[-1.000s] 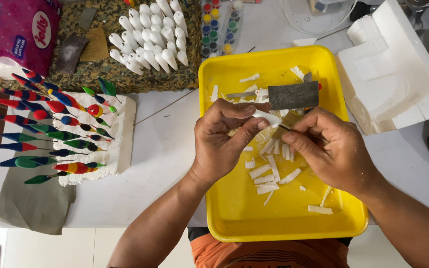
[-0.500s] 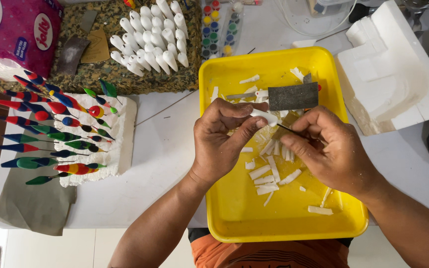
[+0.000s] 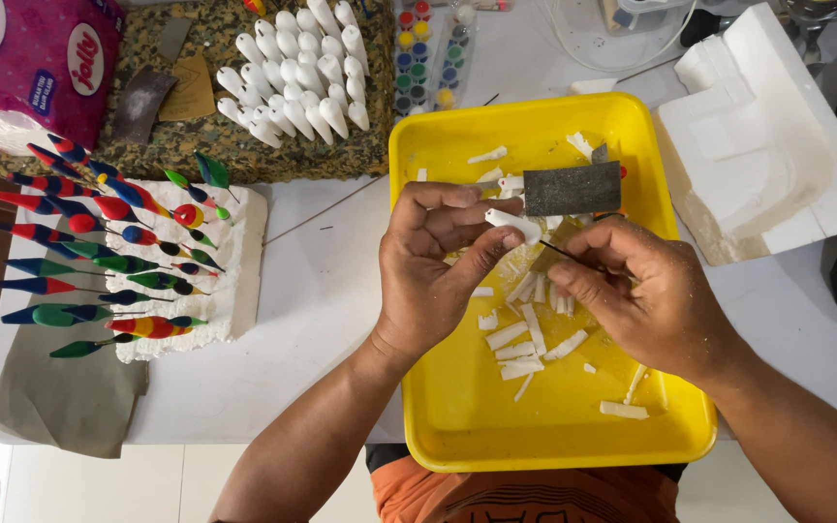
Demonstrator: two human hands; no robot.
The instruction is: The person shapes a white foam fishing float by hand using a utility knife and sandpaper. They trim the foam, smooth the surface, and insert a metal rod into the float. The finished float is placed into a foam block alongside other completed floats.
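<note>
**Hands barely shifted; white float and thin rod held over yellow tray**

Compared with the pictures from a second and half a second before, almost nothing changed. The left hand (image 3: pixel 433 266) stayed closed on a small white float piece (image 3: pixel 513 223), pinched between thumb and fingers above the yellow tray (image 3: pixel 438 426). The right hand (image 3: pixel 646 291) stayed pinched narrow on a thin dark rod (image 3: pixel 559 251), its tip pointing at the white piece's end; whether the tip was touching or already inside it could not be told. The hands sat slightly closer than a second earlier, which I judged as slow fine fitting rather than a new step.

A grey sanding block (image 3: pixel 572 188) lay in the tray just behind the hands, unmoved. White offcuts (image 3: pixel 520 351) were scattered on the tray floor below the hands. Left of the tray, painted floats (image 3: pixel 99 252) stood stuck in a white foam block (image 3: pixel 239 281), and unpainted white floats (image 3: pixel 297 73) stood on a speckled pad (image 3: pixel 196 145). A larger foam slab (image 3: pixel 767 136) lay to the right.
</note>
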